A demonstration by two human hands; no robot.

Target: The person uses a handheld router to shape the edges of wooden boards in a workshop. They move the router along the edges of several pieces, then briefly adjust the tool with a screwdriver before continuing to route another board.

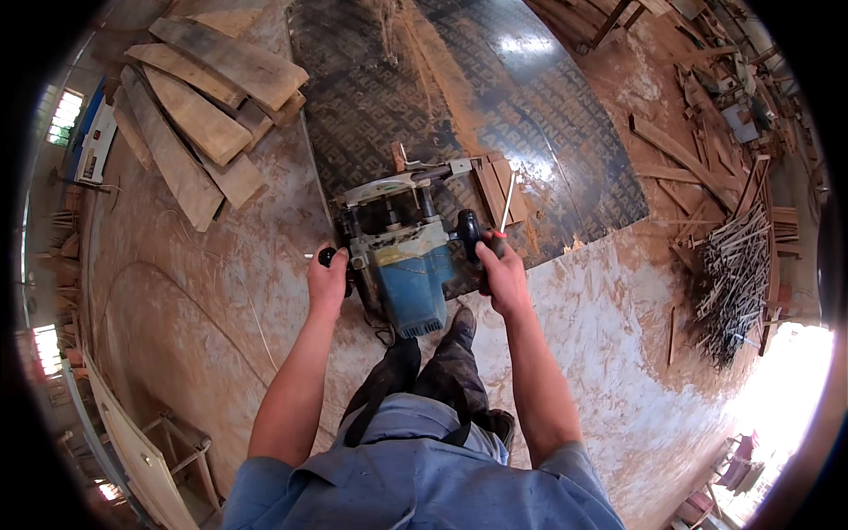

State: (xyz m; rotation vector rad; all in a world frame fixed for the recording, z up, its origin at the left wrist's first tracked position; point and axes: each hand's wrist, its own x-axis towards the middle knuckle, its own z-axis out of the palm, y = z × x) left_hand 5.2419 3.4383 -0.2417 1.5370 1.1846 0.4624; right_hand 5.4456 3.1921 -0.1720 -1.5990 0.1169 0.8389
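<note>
While I look down from my head camera, my left hand [328, 281] is closed tight around the black knob [328, 257] on the left side of a blue power tool [405, 265]. My right hand [503, 281] is closed tight around the black handle [471, 231] on the tool's right side. That same hand also pinches a thin screwdriver [506, 208] with a red end, and its long metal part sticks up past my fingers.

The power tool sits between my two hands, right in front of me. Its round metal base rests at the near edge of a big dark board [477, 115] that lies flat on the floor [203, 291]. The blue body of the tool leans back toward my legs.

Orange sawdust covers the floor and runs in a streak up the dark board. Some small wood strips [499, 185] lie on the board just behind the tool, close to my right hand.

A stack of rough planks [199, 106] lies on the floor to my upper left, well apart from the tool. A heap of thin grey sticks [733, 274] lies far to my right. More wood scraps [689, 159] are spread above that heap.

I see no boxes, bins or buckets that I can tell hold anything.
</note>
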